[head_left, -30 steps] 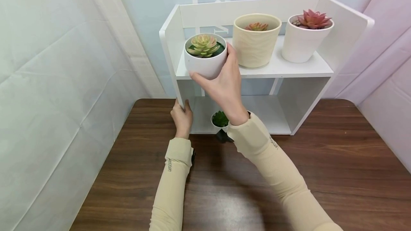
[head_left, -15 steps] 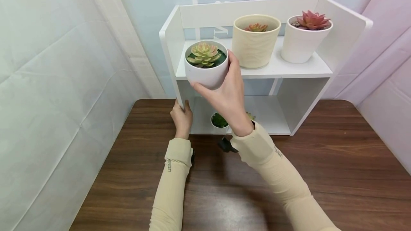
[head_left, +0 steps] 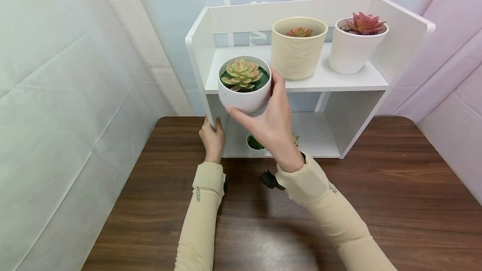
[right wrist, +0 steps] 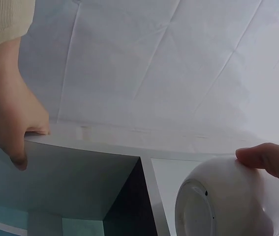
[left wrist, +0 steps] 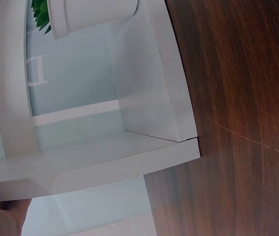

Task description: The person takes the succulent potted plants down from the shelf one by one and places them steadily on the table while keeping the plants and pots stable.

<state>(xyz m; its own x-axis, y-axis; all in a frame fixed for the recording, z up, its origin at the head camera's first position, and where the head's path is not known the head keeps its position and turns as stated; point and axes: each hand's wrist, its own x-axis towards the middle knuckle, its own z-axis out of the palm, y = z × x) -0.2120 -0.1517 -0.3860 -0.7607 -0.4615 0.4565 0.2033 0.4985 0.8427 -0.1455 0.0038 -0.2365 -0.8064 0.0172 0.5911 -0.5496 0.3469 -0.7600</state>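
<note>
My right hand (head_left: 272,126) holds a round white pot (head_left: 244,98) with a pink-tipped green succulent (head_left: 242,74) in it, thumb on the near side and fingers round the right. The pot is in front of the upper level of a white two-level shelf (head_left: 339,88). In the right wrist view, the underside of the pot (right wrist: 228,196) shows. My left hand (head_left: 213,139) grips the front edge of the shelf's left side panel (left wrist: 90,179), with the thumb on the inner face.
On the upper level stand a cream pot (head_left: 299,55) with an orange succulent and a white pot (head_left: 348,53) with a red succulent. A small white pot (head_left: 256,150) with a green plant stands on the lower level; another green plant (head_left: 295,138) is partly hidden by my right arm. The shelf stands on a wooden table (head_left: 403,204).
My right hand has brought the potted succulent down and towards me, away from the upper level. My left hand keeps its grip on the side panel.
</note>
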